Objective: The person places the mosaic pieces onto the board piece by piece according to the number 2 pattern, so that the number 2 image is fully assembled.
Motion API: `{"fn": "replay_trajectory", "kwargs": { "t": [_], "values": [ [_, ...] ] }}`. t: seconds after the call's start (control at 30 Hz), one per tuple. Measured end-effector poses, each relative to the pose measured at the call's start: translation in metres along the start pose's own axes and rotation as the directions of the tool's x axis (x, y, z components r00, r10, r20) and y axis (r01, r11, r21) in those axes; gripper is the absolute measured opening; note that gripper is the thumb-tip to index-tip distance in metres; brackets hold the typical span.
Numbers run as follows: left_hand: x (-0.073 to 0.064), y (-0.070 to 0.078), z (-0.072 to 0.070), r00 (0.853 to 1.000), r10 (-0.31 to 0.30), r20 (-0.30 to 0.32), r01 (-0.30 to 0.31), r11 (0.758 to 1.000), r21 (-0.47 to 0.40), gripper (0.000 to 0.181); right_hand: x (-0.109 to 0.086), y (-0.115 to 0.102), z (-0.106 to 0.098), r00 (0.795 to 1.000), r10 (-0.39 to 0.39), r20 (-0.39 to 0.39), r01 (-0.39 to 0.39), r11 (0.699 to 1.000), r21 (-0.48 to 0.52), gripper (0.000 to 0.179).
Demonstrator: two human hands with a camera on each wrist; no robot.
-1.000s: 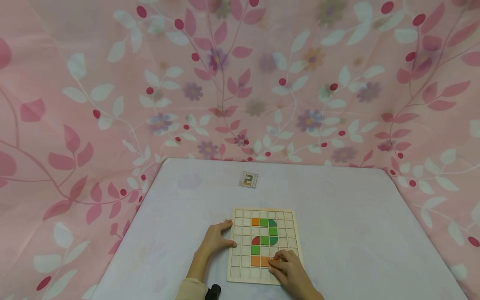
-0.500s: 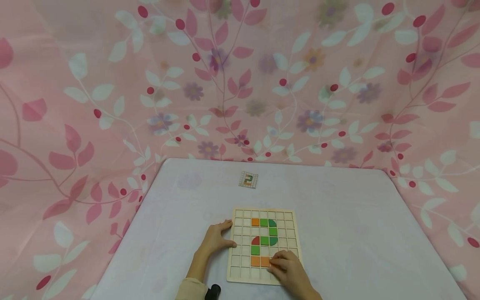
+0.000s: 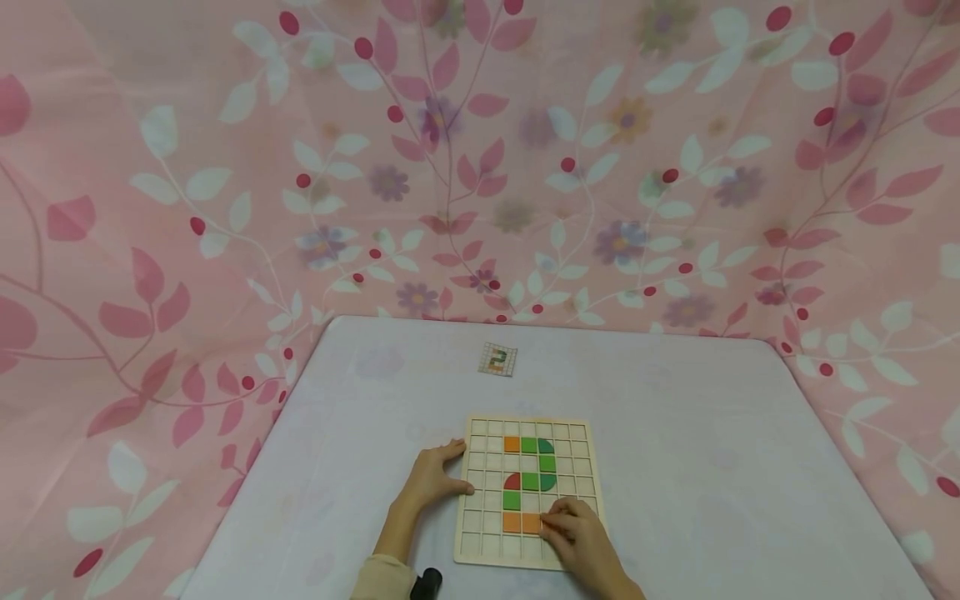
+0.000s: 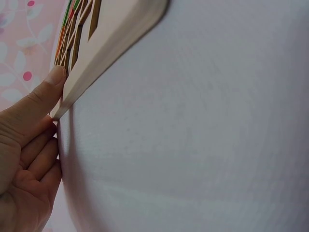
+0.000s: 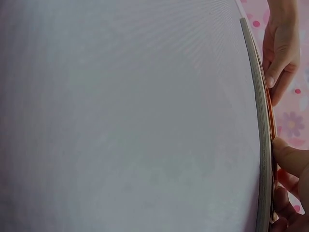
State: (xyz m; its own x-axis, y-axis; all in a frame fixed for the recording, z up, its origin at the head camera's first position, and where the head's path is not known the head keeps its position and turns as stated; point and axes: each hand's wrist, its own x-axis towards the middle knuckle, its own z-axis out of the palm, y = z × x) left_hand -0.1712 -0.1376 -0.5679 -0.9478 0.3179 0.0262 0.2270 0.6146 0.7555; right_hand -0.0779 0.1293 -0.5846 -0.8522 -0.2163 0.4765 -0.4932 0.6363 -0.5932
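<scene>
A wooden grid board (image 3: 480, 546) lies on the white-covered table, bearing coloured tiles in a figure like a 2. Square green tiles (image 3: 529, 481), a red quarter-round tile (image 3: 512, 481), dark green quarter-rounds (image 3: 546, 446) and orange squares (image 3: 512, 522) sit in its cells. My left hand (image 3: 431, 477) holds the board's left edge, thumb on top and fingers against the side. At the bottom row, my right hand (image 3: 581, 537) pinches over the cell right of the two visible orange tiles. Its fingertips hide most of an orange tile there.
Farther back on the table lies a small card (image 3: 497, 359) printed with a grid and a coloured 2. A black object (image 3: 427, 583) is by the left sleeve (image 3: 384, 578). Pink floral cloth (image 3: 480, 167) hangs behind the table.
The right fingertips have shifted very slightly over the bottom-row cell; the orange seen under them a second ago is now mostly covered. The left hand and board have stayed put.
</scene>
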Motion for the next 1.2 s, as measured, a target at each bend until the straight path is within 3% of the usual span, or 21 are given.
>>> {"fn": "replay_trajectory", "kwargs": {
  "t": [0.2, 0.43, 0.63, 0.8, 1.07, 1.2],
  "values": [
    [0.0, 0.0, -0.001, 1.0, 0.001, 0.004, -0.001, 1.0, 0.001, 0.078, 0.003, -0.002, 0.0, 1.0, 0.021, -0.015, -0.021, 1.0, -0.001, 0.022],
    [0.001, 0.003, 0.0, 1.0, 0.007, 0.007, -0.007, 1.0, -0.004, 0.078, 0.004, -0.009, 0.0, 0.98, 0.198, -0.024, -0.199, 0.979, -0.048, 0.025],
    [0.0, 0.002, -0.001, 1.0, 0.002, 0.013, -0.002, 1.0, -0.006, 0.078, 0.001, -0.008, 0.005, 0.976, 0.213, -0.046, -0.215, 0.976, -0.04, 0.026],
    [0.0, 0.0, -0.003, 1.0, -0.001, 0.002, 0.001, 1.0, -0.01, 0.078, 0.002, -0.005, 0.007, 0.985, 0.168, -0.042, -0.168, 0.986, 0.003, 0.023],
    [0.001, 0.001, -0.002, 1.0, 0.004, 0.013, -0.004, 1.0, -0.016, 0.079, 0.0, -0.001, 0.002, 1.0, -0.021, -0.015, 0.02, 0.999, -0.032, 0.022],
    [0.001, 0.004, -0.002, 1.0, 0.003, 0.007, -0.003, 1.0, -0.011, 0.078, -0.002, 0.001, 0.001, 1.0, -0.01, 0.025, 0.011, 0.998, -0.062, 0.022]
  ]
}}
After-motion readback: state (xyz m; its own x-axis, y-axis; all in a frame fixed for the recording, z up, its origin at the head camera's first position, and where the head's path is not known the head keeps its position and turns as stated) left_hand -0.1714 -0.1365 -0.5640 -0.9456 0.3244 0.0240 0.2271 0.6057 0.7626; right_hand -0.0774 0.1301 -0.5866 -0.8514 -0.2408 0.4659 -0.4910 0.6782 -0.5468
